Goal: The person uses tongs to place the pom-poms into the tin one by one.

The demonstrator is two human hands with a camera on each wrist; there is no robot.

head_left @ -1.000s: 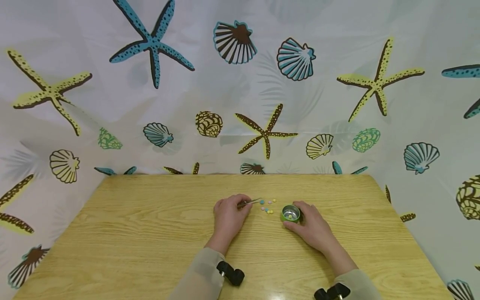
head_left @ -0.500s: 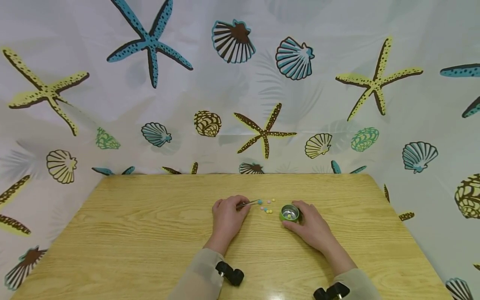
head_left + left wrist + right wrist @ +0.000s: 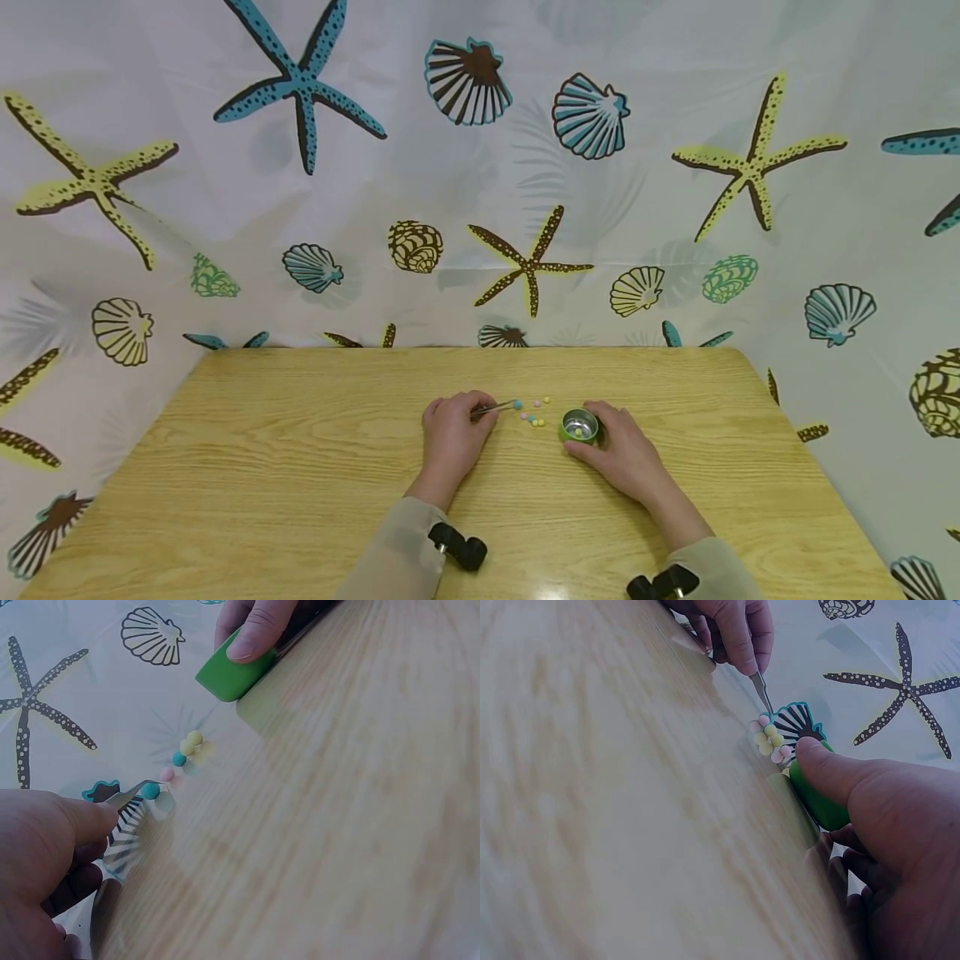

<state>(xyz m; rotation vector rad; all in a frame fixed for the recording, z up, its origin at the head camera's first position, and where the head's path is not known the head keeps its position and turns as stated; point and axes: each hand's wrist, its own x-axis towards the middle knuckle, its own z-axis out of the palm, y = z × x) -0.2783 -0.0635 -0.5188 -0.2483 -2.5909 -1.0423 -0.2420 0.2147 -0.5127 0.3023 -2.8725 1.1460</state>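
- Cloth backdrop: pale, starfish and shell prints, behind the table.
- Table: wood-grain top, hands and small items near its far half.
- Sleeves: beige, both arms, black clamp-like mounts near the cuffs.
- Left hand: narrow grip, thumb and fingers pinching tweezers.
- Right hand: curled round the cup's right side, thumb at near side.
- Cup: green outside, shiny metallic inside, upright on table, right of the loose beads.
- Tweezers: metal, tips pointing right, at the blue bead.
- Blue bead: at tweezer tips; can't tell if pinched or just touched.
- Loose beads: on table between tweezers and cup; pink, yellow, another blue; two yellows side by side, touching.
- Yellowish bead: inside cup, at bottom.
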